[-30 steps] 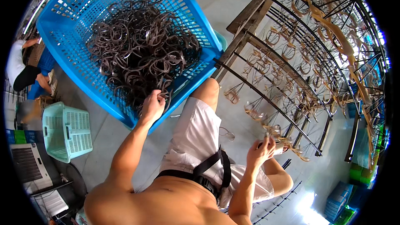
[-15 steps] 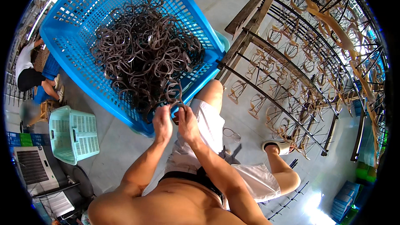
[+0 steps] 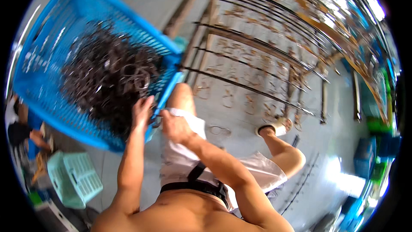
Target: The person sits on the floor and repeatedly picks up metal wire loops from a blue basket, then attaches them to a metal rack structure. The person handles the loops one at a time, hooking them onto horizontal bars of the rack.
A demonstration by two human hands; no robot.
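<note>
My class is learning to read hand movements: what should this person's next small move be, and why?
Probably ease one piece free of the heap. The left hand is at the near side of the blue basket, beside tangled dark curved pieces, and the right hand is close by to help. Blur hides whether either already holds one.

You are seeing no readable text, label, brand, number or sign. Blur is smearing the blue basket (image 3: 40, 71) in front of you, and the pale green basket (image 3: 77, 176) and blue box (image 3: 365, 158) are showing you no legible print.
</note>
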